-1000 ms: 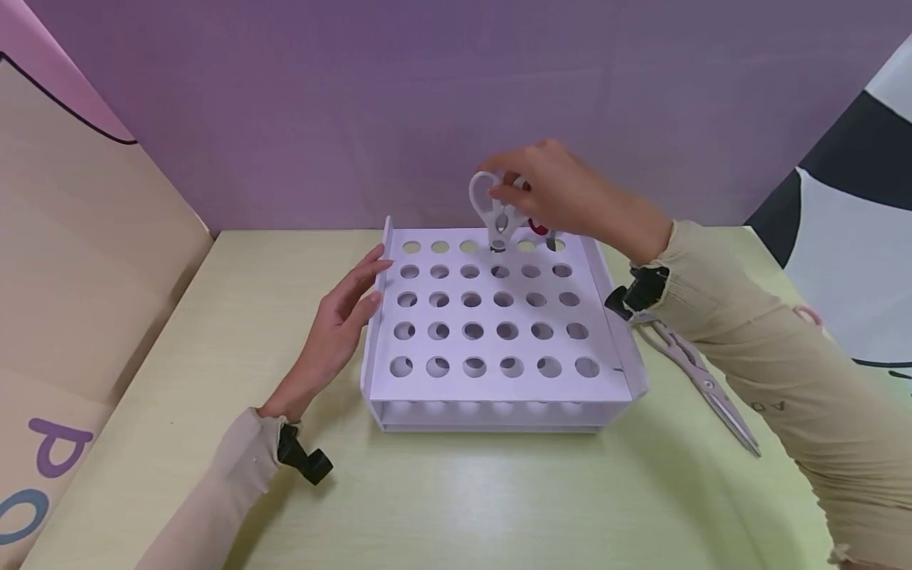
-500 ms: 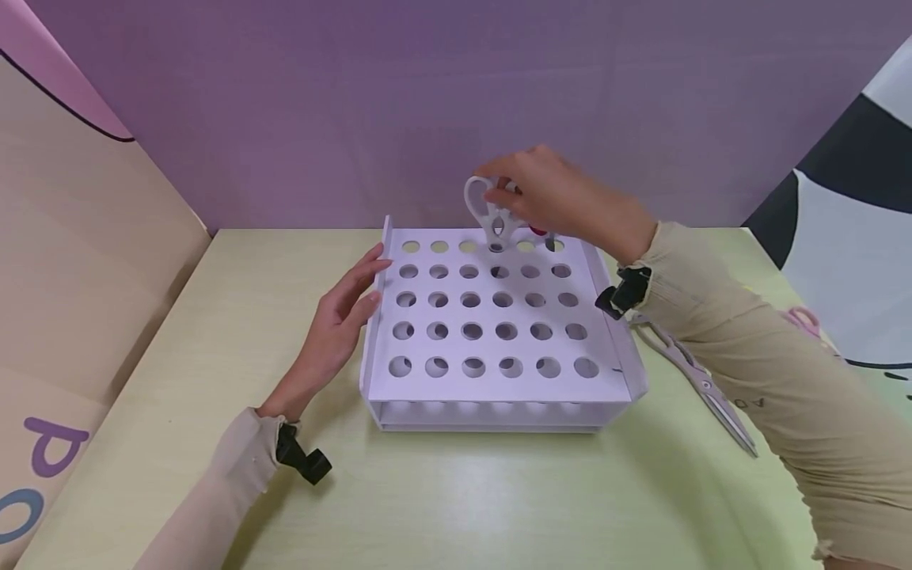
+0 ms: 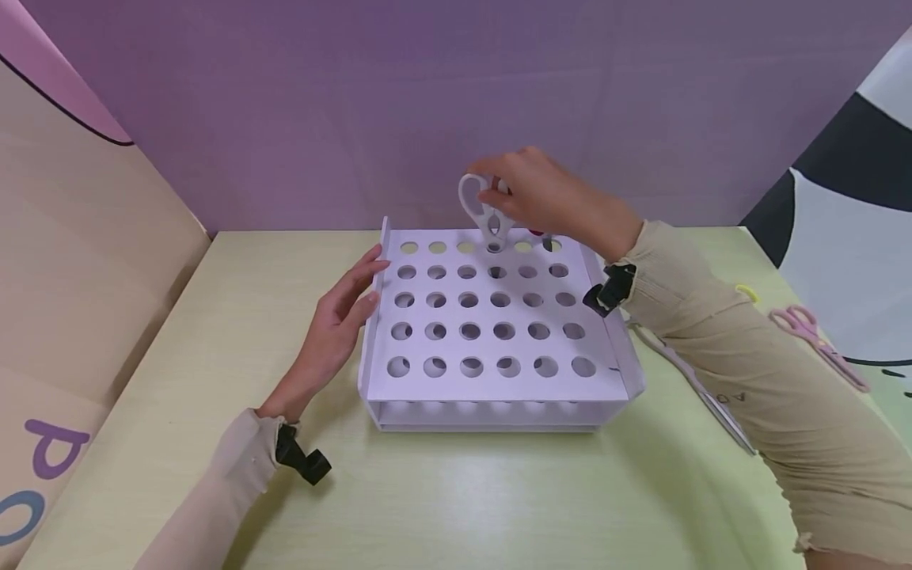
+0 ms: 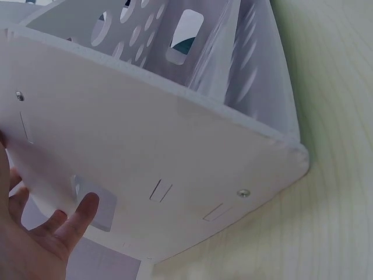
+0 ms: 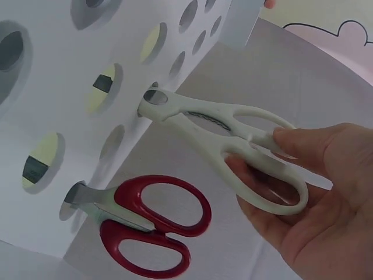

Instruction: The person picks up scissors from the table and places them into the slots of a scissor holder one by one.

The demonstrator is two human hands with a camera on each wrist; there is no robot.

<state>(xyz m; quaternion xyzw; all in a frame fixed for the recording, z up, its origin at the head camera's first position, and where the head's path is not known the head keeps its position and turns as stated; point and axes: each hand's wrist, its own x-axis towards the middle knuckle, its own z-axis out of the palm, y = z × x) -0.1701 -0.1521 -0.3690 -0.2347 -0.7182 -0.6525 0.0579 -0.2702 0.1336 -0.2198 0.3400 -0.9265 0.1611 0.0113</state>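
Note:
My right hand [image 3: 545,190] grips the handles of white scissors [image 5: 201,147] at the back row of a white holed rack [image 3: 492,389]. In the right wrist view the scissors' blades pass into a hole, with the pivot right at the panel. Beside them, red-handled scissors [image 5: 129,197] stand in another hole of that row, untouched. My left hand [image 3: 335,317] rests against the rack's left side, its fingers extended. Seen from the left wrist, the thumb lies on the side panel [image 4: 145,134] near a cut-out; some fingers are partly hidden.
Right of the rack, greyish scissors [image 3: 680,366] lie on the table [image 3: 456,499], partly under my right sleeve. Pink-handled scissors [image 3: 805,326] and a yellow curved piece [image 3: 747,293] lie farther right. A purple backdrop [image 3: 321,119] stands behind the table.
My right hand has shifted slightly left and down with the white scissors. Its sleeve has moved left, uncovering the pink-handled scissors and the yellow piece. The left hand has stayed in place.

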